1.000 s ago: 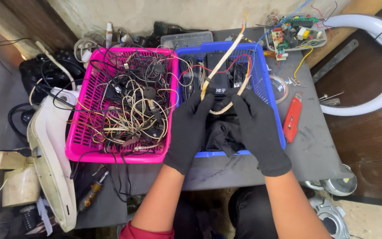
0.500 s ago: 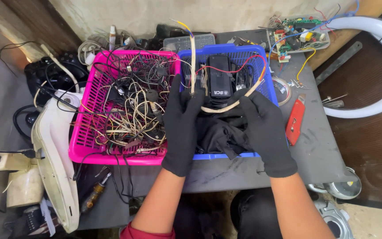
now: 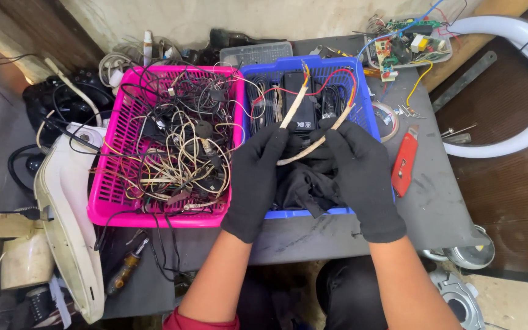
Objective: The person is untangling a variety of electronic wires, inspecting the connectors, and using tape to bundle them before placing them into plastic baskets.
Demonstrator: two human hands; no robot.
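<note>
A dark grey table (image 3: 435,183) carries nearly everything here, its surface scuffed and crowded. Along its left half sits a pink basket (image 3: 102,201) heaped with tangled wires in black, cream and yellow. Touching its right wall is a blue basket (image 3: 371,116), holding black adapters, dark cloth and more cable, which reaches back toward the table's far edge. Beyond the table's right edge curves a white ring (image 3: 520,140), and at the far right corner lies a circuit board (image 3: 407,46) with loose coloured leads.

Both black-gloved hands hover over the near half of the blue basket. The left hand (image 3: 255,177) and right hand (image 3: 362,174) are each closed on one beige cable (image 3: 304,150), pinching it near the middle so that it bends into a loop between them, its two ends pointing up and away; holding it this way apparently keeps the length taut and clear of the clutter below.

Just right of the blue basket lies a red utility knife (image 3: 404,162), within easy reach of the right hand.
</note>
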